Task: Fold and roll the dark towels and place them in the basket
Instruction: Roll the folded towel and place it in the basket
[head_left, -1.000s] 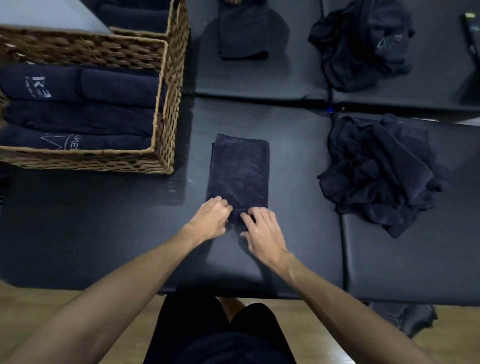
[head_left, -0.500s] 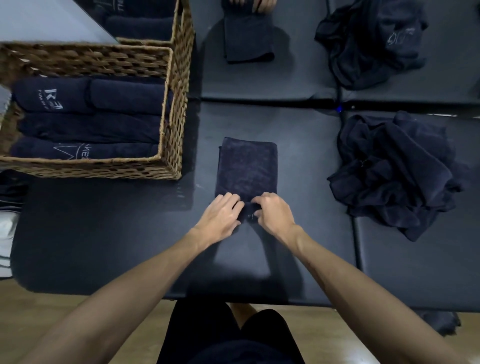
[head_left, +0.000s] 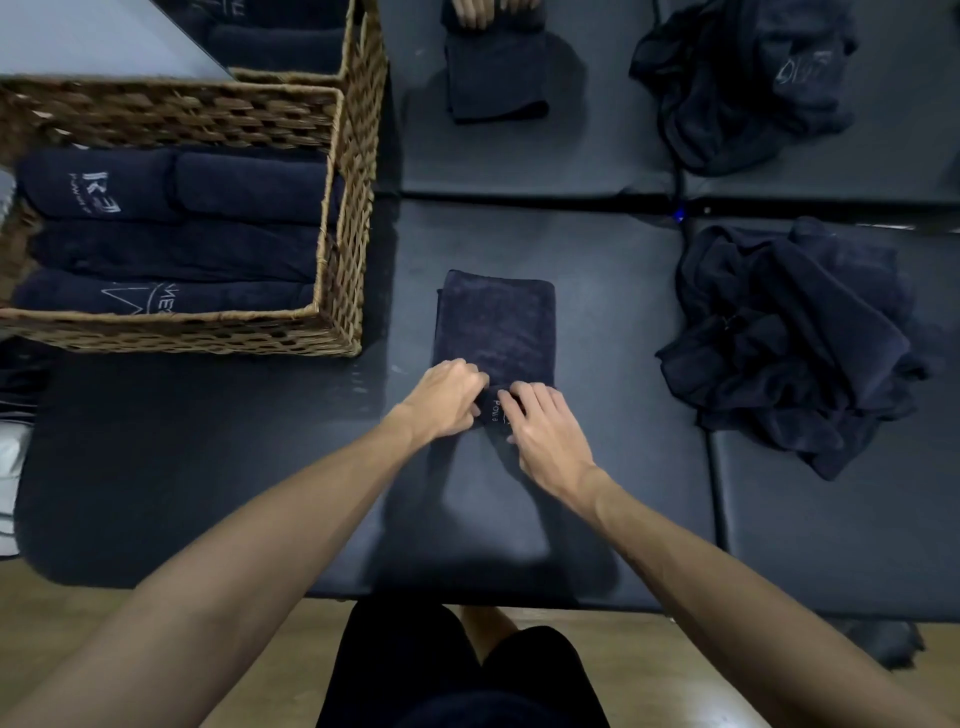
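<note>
A dark towel (head_left: 496, 319) folded into a narrow strip lies on the black padded table (head_left: 208, 467), its near end turned up into a short roll with pale lettering showing. My left hand (head_left: 447, 397) grips the left side of that roll, fingers curled over it. On the roll's right side, my right hand (head_left: 543, 428) holds it the same way. The wicker basket (head_left: 343, 218) stands at the left and holds several rolled dark towels (head_left: 171, 228). A heap of unfolded dark towels (head_left: 789, 332) lies to the right.
A mirror along the table's far edge reflects the towel, the hands, the basket and the heap. The table's near edge runs above my lap, with wooden floor below. White cloth shows at the far left edge.
Both hands have moved forward along the towel, rolling its near end away from me. The flat part has grown shorter, and lettering has appeared on the roll.
</note>
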